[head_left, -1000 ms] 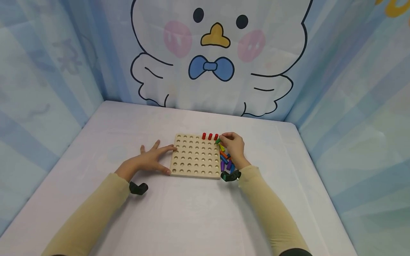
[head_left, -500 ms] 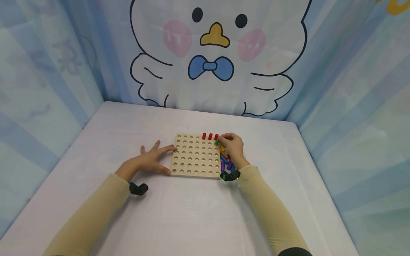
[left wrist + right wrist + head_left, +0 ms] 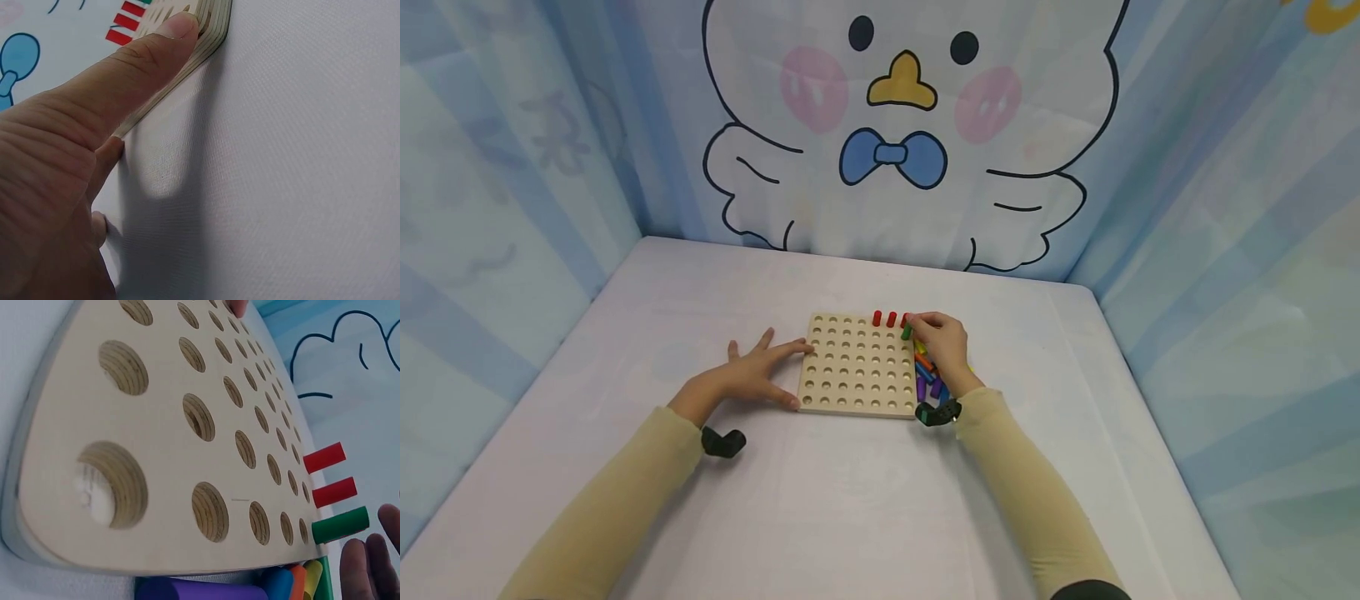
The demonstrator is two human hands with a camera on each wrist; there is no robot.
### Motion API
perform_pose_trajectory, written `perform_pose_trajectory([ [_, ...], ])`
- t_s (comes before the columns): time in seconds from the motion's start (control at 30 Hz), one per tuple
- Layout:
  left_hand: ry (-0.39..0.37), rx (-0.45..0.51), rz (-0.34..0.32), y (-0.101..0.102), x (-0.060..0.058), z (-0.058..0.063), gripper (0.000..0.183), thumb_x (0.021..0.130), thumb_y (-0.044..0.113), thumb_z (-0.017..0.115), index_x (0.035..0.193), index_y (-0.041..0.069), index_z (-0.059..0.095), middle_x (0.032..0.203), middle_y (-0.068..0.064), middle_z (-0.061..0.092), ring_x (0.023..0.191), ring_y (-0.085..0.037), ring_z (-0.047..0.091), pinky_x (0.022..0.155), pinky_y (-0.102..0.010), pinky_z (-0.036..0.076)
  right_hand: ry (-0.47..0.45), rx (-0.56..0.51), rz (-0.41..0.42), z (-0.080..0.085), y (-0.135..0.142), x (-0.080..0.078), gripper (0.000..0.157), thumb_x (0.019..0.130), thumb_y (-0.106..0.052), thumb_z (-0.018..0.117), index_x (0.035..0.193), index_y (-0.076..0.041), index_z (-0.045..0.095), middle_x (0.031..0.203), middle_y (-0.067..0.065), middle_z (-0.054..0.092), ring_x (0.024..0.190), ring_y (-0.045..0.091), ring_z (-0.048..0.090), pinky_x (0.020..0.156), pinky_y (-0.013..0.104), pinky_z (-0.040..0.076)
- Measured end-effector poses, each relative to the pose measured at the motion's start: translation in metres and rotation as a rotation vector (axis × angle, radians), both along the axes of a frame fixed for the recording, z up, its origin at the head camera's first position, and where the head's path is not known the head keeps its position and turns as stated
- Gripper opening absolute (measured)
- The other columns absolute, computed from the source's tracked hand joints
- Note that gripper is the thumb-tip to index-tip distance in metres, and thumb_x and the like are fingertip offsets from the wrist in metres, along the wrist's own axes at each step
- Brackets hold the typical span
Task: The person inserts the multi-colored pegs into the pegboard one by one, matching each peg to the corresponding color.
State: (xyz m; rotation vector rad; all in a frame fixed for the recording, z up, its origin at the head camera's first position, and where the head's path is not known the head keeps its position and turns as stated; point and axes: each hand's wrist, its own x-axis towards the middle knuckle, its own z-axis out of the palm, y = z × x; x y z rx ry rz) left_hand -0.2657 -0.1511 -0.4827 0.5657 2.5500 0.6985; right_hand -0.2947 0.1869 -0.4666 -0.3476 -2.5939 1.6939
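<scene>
A wooden pegboard [image 3: 857,410] with rows of round holes lies on the table. My left hand [image 3: 741,377] is spread at its left side, thumb [image 3: 178,26] on the near corner and index fingertip on the left edge. A green peg [image 3: 340,525] stands in a hole near the far right corner. My right hand [image 3: 943,343] is right at the top of this peg; in the right wrist view its fingertips [image 3: 375,556] are parted and beside the peg. Three red pegs [image 3: 891,319] stand in the back row, the rightmost partly covered by the right hand.
Loose purple [image 3: 921,389], blue [image 3: 924,372], orange and yellow pegs lie along the board's right side, partly under the right hand. A white cloth covers the table [image 3: 850,500]. Printed curtains [image 3: 895,217] stand behind and on both sides.
The green peg has gone from tilted in my right fingers to upright in a hole, and those fingers have loosened from it. My left hand has stayed in place.
</scene>
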Motion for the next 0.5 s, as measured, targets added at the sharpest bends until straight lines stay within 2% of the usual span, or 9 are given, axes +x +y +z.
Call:
perform_pose_trajectory([
  [0.23, 0.004, 0.007, -0.004, 0.000, 0.001, 0.000, 0.103, 0.078, 0.057, 0.086, 0.162, 0.032, 0.032, 0.174, -0.004, 0.021, 0.158, -0.045, -0.014, 0.108, -0.081, -0.021, -0.005, -0.007, -0.044, 0.006, 0.009, -0.002, 0.042, 0.099, -0.045, 0.069, 0.116, -0.007, 0.072, 0.120, 0.013, 0.071, 0.111, 0.029, 0.072, 0.102, 0.041, 0.055],
  [0.5, 0.006, 0.014, -0.009, -0.001, 0.001, 0.001, 0.103, 0.078, 0.058, 0.085, 0.162, 0.031, 0.032, 0.174, -0.004, 0.019, 0.158, -0.045, -0.015, 0.108, -0.081, -0.022, 0.005, -0.007, -0.101, 0.012, 0.028, -0.002, 0.040, 0.105, -0.041, 0.061, 0.120, -0.005, 0.069, 0.125, 0.014, 0.071, 0.111, 0.029, 0.072, 0.104, 0.037, 0.055],
])
